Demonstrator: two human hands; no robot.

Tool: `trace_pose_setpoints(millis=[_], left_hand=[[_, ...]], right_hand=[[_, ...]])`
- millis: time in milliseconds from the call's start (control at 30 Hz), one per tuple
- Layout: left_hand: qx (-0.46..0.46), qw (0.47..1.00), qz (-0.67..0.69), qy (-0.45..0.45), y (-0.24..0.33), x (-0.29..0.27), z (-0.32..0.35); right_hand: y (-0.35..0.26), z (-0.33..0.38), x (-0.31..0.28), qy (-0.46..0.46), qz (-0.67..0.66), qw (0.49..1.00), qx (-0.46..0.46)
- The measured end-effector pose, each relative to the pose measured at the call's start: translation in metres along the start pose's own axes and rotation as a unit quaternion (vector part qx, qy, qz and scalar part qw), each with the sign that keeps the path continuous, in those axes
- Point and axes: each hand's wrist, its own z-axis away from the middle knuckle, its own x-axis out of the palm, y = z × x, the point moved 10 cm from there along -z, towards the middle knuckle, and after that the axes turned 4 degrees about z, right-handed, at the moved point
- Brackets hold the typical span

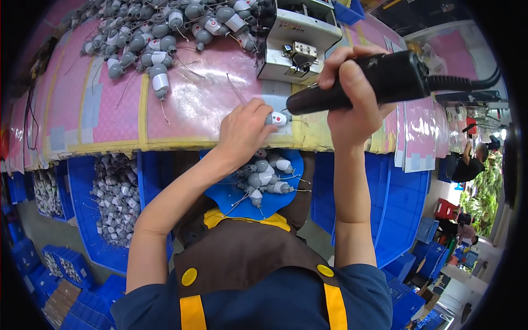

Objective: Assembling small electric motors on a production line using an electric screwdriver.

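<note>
Near the table's front edge my left hand [245, 129] is closed on a small grey, bulb-shaped part [279, 119] with a white band and a red dot. A thin pale strip [236, 88] sticks out beyond my fingers. My right hand [357, 91] grips a black corded power tool [388, 80], held almost level. Its tapered nose points left and ends close beside the part; whether they touch I cannot tell. Several similar grey and white parts with wire leads [263, 177] lie in a blue tray [217, 193] on my lap.
A heap of the same parts [159, 58] covers the table's far left. A white metal box [286, 55] with terminals stands behind my hands. Blue bins [82, 220] filled with parts sit at lower left; another blue bin [399, 209] is at right. The tool's cable [467, 83] runs right.
</note>
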Motion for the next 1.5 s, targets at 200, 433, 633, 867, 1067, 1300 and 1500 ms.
trace_pose_setpoints(millis=[200, 433, 633, 867, 1067, 1300, 1500], left_hand=[[-0.002, 1.0, 0.005, 0.003, 0.005, 0.003, 0.0], [-0.006, 1.0, 0.022, 0.011, 0.002, 0.002, 0.002], [-0.011, 0.999, 0.049, 0.016, -0.002, 0.007, 0.004], [-0.025, 0.998, 0.065, 0.008, -0.004, 0.011, 0.002], [-0.019, 0.997, 0.068, 0.006, -0.005, 0.013, 0.001], [-0.007, 0.998, 0.044, 0.037, -0.001, 0.006, 0.002], [0.007, 0.998, 0.046, -0.037, 0.015, 0.013, 0.019]], right_hand=[[0.011, 0.017, -0.001, 0.008, -0.012, 0.999, 0.041], [0.032, 0.026, 0.003, -0.019, 0.008, 0.999, 0.048], [0.038, 0.031, 0.01, -0.08, -0.04, 0.995, 0.052], [0.034, 0.037, 0.006, -0.105, -0.079, 0.989, 0.062], [0.03, 0.034, 0.011, -0.142, -0.024, 0.989, 0.016], [0.028, 0.04, -0.001, -0.08, -0.095, 0.992, 0.001], [0.044, 0.016, -0.038, 0.011, -0.092, 0.988, 0.124]])
